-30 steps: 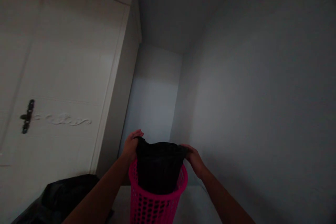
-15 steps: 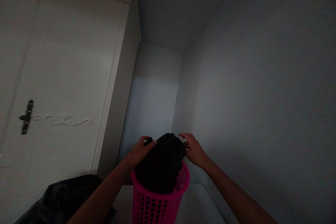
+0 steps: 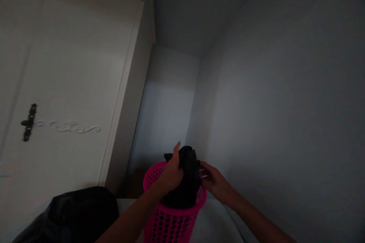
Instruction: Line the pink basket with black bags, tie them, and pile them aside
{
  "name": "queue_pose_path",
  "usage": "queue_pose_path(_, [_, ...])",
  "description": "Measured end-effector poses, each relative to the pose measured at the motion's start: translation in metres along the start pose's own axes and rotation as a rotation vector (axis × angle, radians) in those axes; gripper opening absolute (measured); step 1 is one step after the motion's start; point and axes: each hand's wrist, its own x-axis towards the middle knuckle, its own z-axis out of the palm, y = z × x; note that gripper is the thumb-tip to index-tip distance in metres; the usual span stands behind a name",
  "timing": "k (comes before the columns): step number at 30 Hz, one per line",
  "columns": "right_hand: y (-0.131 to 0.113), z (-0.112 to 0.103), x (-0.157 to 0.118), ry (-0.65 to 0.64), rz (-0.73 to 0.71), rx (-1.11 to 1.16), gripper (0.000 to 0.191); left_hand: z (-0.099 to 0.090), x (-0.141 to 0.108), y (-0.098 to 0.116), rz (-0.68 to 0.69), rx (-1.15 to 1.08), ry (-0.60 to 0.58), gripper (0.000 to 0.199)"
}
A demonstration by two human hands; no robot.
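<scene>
the black bag (image 3: pixel 188 178) sits partly inside the pink basket (image 3: pixel 168 222), its bunched top above the rim. the lower part seems to be in; the top is not spread or folded over the rim, so that looks undone. the left hand (image 3: pixel 172 174) is against the bag, thumb raised, other fingers mostly hidden; i can't tell if they grip. the right hand (image 3: pixel 214 182) is half curled at the bag's opposite side, its hold unclear. 0 brands, labels or readable words show.
</scene>
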Motion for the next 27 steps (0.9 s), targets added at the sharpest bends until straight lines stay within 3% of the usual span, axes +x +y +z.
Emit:
queue_pose_path(3, [-0.006, 0.020, -0.001, -0.099, -0.075, 0.046, 0.117, 0.006, 0.000, 0.014, -0.065, -0.140, 0.082, 0.099])
queue_pose_path(5, [-0.006, 0.039, 0.007, -0.031, -0.147, 0.049, 0.129, 0.013, 0.002, 0.024, -0.060, -0.142, 0.113, 0.096])
queue_pose_path(7, [0.000, 0.054, 0.020, 0.094, -0.200, 0.093, 0.121, 0.016, 0.006, 0.032, -0.055, -0.118, 0.107, 0.098])
queue_pose_path(9, [0.008, 0.060, 0.033, 0.206, -0.213, 0.140, 0.096, 0.009, 0.010, 0.036, -0.051, -0.111, 0.079, 0.102])
queue_pose_path(12, [0.019, 0.055, 0.046, 0.321, -0.108, 0.179, 0.049, -0.019, 0.012, 0.033, -0.047, -0.117, 0.062, 0.088])
queue_pose_path(14, [0.022, 0.048, 0.053, 0.407, 0.014, 0.264, 0.035, -0.044, 0.009, 0.025, -0.063, -0.129, 0.089, 0.071])
queue_pose_path(16, [0.021, 0.041, 0.058, 0.510, 0.103, 0.409, 0.033, -0.066, 0.002, 0.015, -0.078, -0.140, 0.161, 0.064])
queue_pose_path(19, [0.013, 0.032, 0.068, 0.595, 0.141, 0.649, 0.038, -0.083, -0.009, -0.004, -0.084, -0.174, 0.249, 0.076])
queue_pose_path(24, [-0.004, 0.021, 0.084, 0.543, 0.067, 0.840, 0.037, -0.078, -0.022, -0.028, -0.008, -0.252, 0.143, 0.110])
queue_pose_path(25, [-0.006, 0.019, 0.086, 0.520, 0.053, 0.849, 0.034, -0.076, -0.022, -0.029, 0.004, -0.288, 0.117, 0.109])
queue_pose_path(27, [-0.009, 0.016, 0.086, 0.504, 0.055, 0.845, 0.033, -0.072, -0.019, -0.026, -0.003, -0.374, 0.114, 0.084])
